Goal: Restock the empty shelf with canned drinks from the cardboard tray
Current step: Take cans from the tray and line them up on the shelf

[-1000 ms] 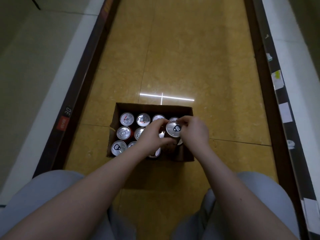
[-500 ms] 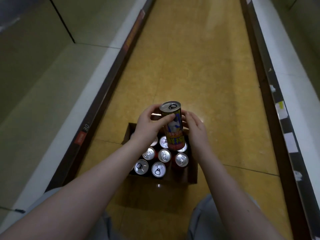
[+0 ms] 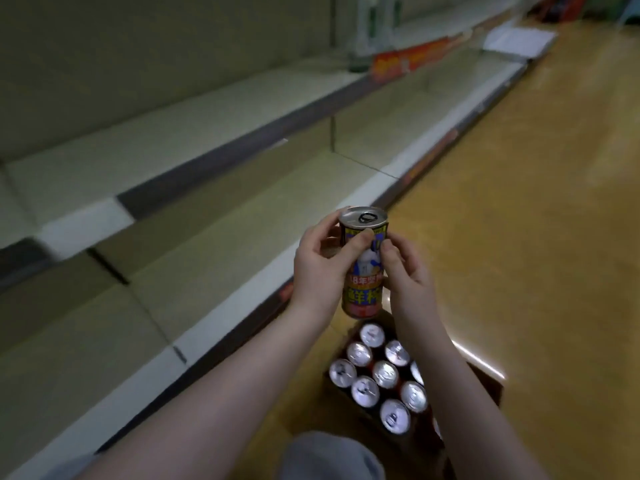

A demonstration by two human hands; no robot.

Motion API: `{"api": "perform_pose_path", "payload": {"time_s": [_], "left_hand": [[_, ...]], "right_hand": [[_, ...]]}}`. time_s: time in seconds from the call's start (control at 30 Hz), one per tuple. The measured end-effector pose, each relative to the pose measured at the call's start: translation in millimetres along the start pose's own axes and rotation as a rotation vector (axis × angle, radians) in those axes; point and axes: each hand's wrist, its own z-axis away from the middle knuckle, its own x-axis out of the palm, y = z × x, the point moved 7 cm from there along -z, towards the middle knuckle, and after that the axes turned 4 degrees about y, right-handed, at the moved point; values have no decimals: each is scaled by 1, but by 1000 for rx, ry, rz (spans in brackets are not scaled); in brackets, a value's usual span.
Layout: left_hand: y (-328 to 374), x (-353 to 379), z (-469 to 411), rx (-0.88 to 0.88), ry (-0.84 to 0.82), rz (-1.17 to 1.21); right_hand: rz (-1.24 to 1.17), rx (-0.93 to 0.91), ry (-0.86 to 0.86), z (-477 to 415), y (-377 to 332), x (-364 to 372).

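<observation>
A tall drink can (image 3: 363, 292) with a colourful printed label and a silver pull-tab top is held upright in the air. My left hand (image 3: 320, 268) grips its left side with the thumb across the label. My right hand (image 3: 408, 271) pinches its right side. Below them, on the floor, stands the brown cardboard tray (image 3: 491, 386) holding several cans with silver tops (image 3: 384, 374). To the left runs the bare lower shelf (image 3: 221, 230), and above it another bare shelf (image 3: 145, 147).
The yellow tiled aisle floor (image 3: 519, 209) stretches ahead on the right. Far along the shelving hang red price strips (image 3: 408, 62), and bottles (image 3: 367, 32) stand on a shelf. A flat white sheet (image 3: 516, 43) lies at the aisle's far end. My knee (image 3: 332, 455) is at the bottom.
The can came up out of the tray between both hands. The view has swung left, so the bare shelves now fill the left side and the tray sits low at the right.
</observation>
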Motion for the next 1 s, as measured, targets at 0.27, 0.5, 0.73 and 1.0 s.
{"api": "perform_pose_path", "payload": {"time_s": [0.27,0.5,0.73,1.0], "left_hand": [[112,-186,41,232,466,-56],[167,-307,109,323,705,-42],[224,-421,175,393,802,-67],[266,-539,253,351,999,-117]], "right_hand": [[-163,66,-475,63,-22,198],[-228,126,-680,152,-26,321],[-257,181,-901,252,-29,436],[-242,256,-1142,361,-26,551]]}}
